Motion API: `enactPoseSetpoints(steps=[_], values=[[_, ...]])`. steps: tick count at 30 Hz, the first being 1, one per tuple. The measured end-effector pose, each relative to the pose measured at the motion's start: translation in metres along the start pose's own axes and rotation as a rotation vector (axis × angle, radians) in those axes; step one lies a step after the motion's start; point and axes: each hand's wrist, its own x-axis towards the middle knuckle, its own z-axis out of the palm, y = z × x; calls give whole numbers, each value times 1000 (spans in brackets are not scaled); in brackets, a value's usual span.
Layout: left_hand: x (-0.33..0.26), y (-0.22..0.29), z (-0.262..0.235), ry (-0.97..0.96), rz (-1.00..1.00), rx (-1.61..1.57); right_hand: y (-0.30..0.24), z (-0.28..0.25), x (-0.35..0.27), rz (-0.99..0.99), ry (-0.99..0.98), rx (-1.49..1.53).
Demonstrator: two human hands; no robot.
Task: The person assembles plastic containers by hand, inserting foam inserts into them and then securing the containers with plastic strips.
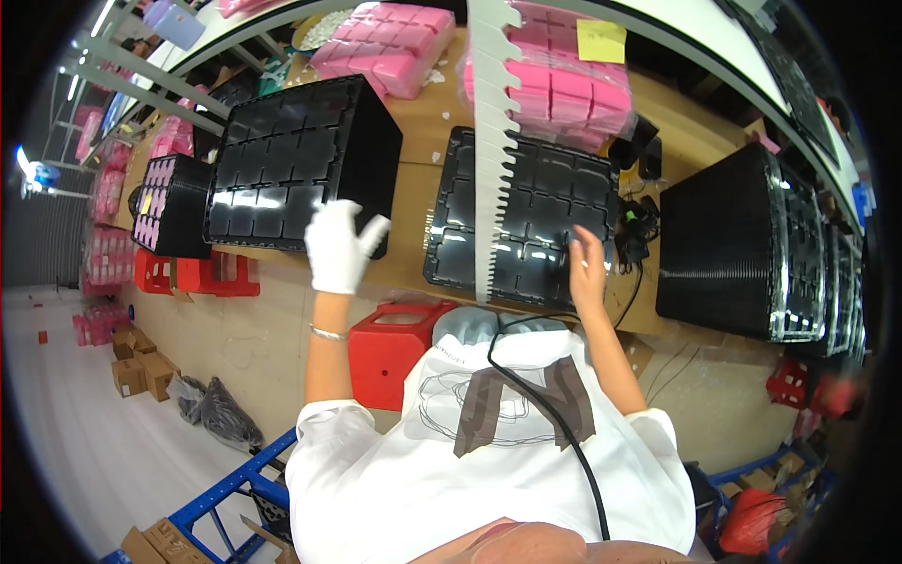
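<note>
My left hand (343, 248) wears a white glove, its thumb and fingers apart. It is at the near right edge of a tall stack of black plastic trays (272, 174), and I cannot tell whether it touches. My right hand (588, 273) is bare. Its fingers stretch out over the right edge of a lower black plastic tray (536, 202) with square compartments, holding nothing that I can see. Across that tray runs a white strip with a toothed edge (486, 141), which hides part of it.
Pink wrapped packs (395, 42) lie at the back of the brown worktable (413, 188), a yellow note (601, 41) on one. Black tray stacks (719, 249) stand right, beside tangled black cables (639, 224). A red stool (390, 352) stands before the table.
</note>
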Motion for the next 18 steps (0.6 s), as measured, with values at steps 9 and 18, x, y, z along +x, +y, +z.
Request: enactPoseSetpoints(steps=[9, 18], values=[[-106, 86, 140, -523, -670, -1384, 16, 82, -21, 342, -790, 383], [-110, 68, 123, -579, -934, -1487, -7, 103, -35, 369, -767, 337]])
